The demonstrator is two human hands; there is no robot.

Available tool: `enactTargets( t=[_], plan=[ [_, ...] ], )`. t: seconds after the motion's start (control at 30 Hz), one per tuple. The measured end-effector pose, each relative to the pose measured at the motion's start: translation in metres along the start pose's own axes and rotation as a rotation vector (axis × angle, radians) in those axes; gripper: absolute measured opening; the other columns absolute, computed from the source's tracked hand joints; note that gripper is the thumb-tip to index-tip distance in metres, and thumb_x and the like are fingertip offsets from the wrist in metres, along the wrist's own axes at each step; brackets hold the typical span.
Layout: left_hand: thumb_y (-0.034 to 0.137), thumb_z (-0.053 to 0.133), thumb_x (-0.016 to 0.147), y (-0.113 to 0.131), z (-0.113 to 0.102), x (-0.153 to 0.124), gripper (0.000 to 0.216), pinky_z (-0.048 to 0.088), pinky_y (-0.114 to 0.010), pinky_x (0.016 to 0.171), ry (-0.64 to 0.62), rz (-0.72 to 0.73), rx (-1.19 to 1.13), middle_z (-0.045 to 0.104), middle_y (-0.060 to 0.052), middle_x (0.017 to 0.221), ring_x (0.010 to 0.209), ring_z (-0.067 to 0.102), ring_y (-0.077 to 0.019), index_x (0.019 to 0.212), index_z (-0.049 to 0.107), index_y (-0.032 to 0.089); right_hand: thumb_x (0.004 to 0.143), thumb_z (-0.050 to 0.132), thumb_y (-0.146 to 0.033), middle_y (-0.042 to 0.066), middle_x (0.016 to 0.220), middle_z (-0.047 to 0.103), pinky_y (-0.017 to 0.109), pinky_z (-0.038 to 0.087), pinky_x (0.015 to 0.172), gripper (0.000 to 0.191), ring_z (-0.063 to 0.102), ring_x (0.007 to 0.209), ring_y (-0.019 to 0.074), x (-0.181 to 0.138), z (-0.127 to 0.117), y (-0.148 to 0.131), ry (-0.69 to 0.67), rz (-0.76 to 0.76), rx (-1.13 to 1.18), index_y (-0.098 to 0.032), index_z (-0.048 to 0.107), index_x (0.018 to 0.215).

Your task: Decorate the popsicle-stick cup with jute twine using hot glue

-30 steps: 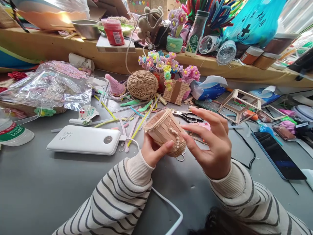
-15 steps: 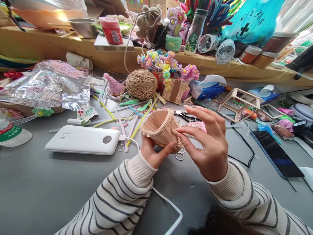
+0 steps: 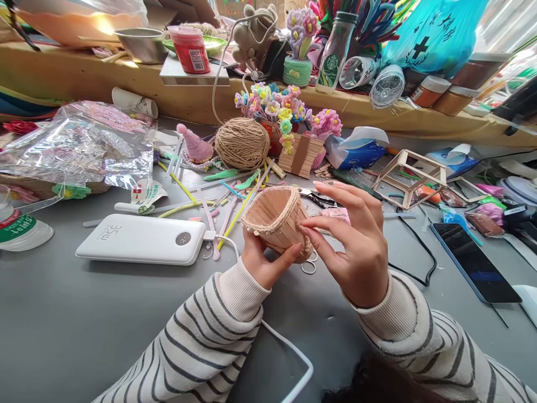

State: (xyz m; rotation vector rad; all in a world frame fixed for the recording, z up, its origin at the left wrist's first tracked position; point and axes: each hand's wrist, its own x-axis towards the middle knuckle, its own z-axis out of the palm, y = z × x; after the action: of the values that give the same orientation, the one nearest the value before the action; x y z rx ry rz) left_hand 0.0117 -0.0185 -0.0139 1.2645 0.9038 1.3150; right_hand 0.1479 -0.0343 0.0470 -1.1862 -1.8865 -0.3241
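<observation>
A small wooden-slat basket [image 3: 279,226] with braided twine around its rim and base is tilted, its mouth facing up and to the left. Wrapped around its underside, my left hand [image 3: 268,260] holds it with the thumb across the front. The thumb and index finger of my right hand [image 3: 356,240] pinch the braided twine [image 3: 307,238] on the basket's right side; the other fingers are raised. Scissors [image 3: 310,263] lie behind the basket, partly hidden by it and by my right hand.
Behind the basket sit a twine ball [image 3: 242,143], a bundle of craft sticks [image 3: 302,155] and pipe-cleaner flowers [image 3: 277,109]. A white power bank [image 3: 140,239] with a cable lies left. To the right are a stick frame [image 3: 409,176] and a phone [image 3: 474,263].
Both hands and the basket stay almost in place. The fingers of my right hand have shifted very slightly, still pinching at the basket's side.
</observation>
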Motion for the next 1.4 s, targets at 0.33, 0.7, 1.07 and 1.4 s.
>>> enactTargets(
  t=[0.33,0.7,1.07,1.4],
  plan=[
    [0.033,0.071,0.063,0.000,0.001,0.000,0.077,0.035,-0.048,0.100,0.016,-0.010,-0.025,0.045,-0.016,0.129,0.119,0.044,-0.0314,0.127,0.029,0.020,0.073,0.062,-0.015,0.008,0.115,0.057,0.042,0.040,0.097,0.005,0.047,0.112,0.0230,0.000,-0.001,0.001,0.003,0.012,-0.013,-0.017,0.067,0.076],
    [0.038,0.072,0.060,-0.004,-0.006,0.014,0.068,0.039,-0.042,0.099,0.233,0.019,-0.149,0.052,-0.011,0.121,0.111,0.051,-0.0260,0.118,0.040,0.021,0.074,0.062,-0.018,0.009,0.113,0.058,0.043,0.038,0.097,0.006,0.047,0.109,0.0241,0.002,-0.002,0.017,0.020,0.042,-0.077,-0.017,0.067,0.073],
    [0.042,0.072,0.059,-0.009,-0.018,0.024,0.060,0.039,-0.039,0.098,0.416,0.094,-0.208,0.055,-0.006,0.115,0.105,0.055,-0.0223,0.110,0.046,0.025,0.075,0.059,-0.017,0.006,0.111,0.061,0.047,0.037,0.093,0.009,0.048,0.107,0.0241,-0.053,0.028,-0.001,-0.238,0.020,0.068,-0.021,0.065,0.069],
    [0.044,0.073,0.057,-0.008,-0.015,0.024,0.066,0.037,-0.042,0.099,0.395,0.079,-0.200,0.054,-0.008,0.117,0.106,0.054,-0.0239,0.112,0.045,0.022,0.076,0.059,-0.020,0.005,0.110,0.063,0.050,0.036,0.092,0.010,0.050,0.106,0.0238,-0.059,0.029,0.002,-0.269,0.017,0.077,-0.023,0.066,0.071]
  ],
)
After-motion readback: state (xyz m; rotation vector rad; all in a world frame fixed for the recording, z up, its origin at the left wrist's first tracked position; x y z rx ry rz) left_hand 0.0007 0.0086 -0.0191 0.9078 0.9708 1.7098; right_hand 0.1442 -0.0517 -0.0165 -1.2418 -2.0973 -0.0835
